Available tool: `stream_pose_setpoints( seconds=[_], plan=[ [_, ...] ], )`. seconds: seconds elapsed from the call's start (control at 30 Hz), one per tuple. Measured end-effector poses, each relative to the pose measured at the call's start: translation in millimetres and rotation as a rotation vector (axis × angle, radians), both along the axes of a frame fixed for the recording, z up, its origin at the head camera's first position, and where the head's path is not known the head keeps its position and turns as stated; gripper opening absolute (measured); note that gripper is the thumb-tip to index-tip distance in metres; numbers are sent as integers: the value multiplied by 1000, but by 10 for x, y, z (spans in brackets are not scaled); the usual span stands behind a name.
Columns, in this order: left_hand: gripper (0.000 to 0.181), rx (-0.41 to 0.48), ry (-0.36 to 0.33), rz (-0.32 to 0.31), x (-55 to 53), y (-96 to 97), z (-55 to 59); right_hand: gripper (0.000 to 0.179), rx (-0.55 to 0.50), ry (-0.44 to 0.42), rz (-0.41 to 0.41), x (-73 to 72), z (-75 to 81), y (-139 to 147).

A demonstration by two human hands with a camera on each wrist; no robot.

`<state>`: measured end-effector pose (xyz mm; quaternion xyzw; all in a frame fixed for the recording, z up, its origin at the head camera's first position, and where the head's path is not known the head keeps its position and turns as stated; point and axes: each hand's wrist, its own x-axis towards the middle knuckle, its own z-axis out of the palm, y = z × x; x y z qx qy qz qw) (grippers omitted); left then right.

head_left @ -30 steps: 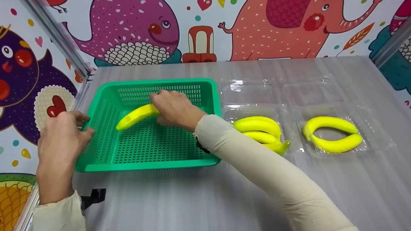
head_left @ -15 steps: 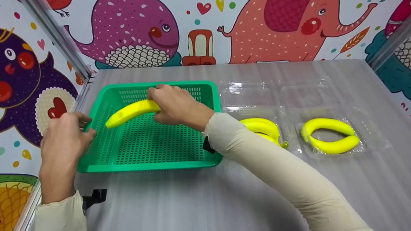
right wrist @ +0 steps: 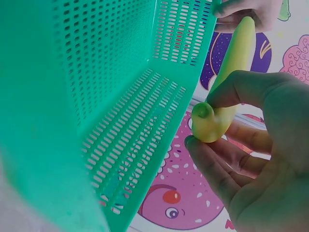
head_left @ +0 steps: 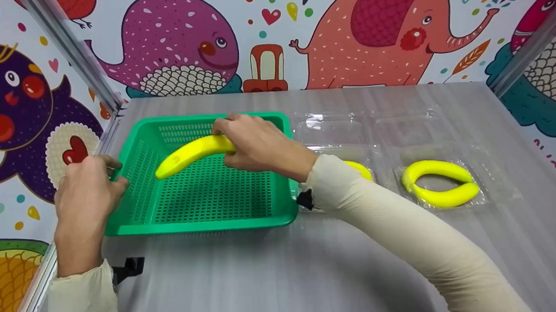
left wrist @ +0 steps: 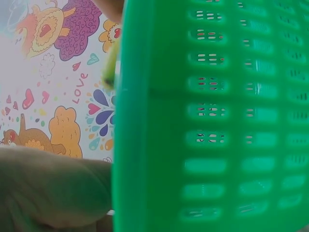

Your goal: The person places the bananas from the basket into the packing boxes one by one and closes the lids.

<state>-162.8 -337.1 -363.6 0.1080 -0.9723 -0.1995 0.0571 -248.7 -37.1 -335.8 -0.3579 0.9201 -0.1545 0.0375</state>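
A yellow banana is held by one end in my right hand, above the green basket. In the right wrist view, thumb and fingers pinch the banana near its stub end, which faces the camera. My left hand holds the basket's left rim, with the thumb against the rim in the left wrist view. The basket has slotted walls and a meshed bottom, and no other fruit shows inside it.
Two clear plastic clamshell boxes lie lidded back to the basket's right. Two bananas curve into a ring in the right box. My sleeve hides most of the bananas in the nearer box. Printed panels border the table.
My right hand lifts the banana from inside the basket and shifts right with it. The right forearm now covers more of the nearer box. My left hand stays on the rim.
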Motion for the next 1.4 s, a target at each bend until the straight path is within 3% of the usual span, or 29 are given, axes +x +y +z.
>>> stream_pose_setpoints(
  seconds=[0.27,0.6,0.93,1.4],
  plan=[
    [43,-21,-6,8,-13,-5,-10,48,-52,12,15,38,-20,286],
    [44,-13,-10,13,-33,33,-11,48,-128,14,-46,7,21,890],
    [41,-34,13,9,-27,-1,-26,43,-184,71,-64,21,-146,1452],
    [42,-20,-16,13,-34,4,-12,48,-155,-3,-235,203,-311,2157]
  ],
)
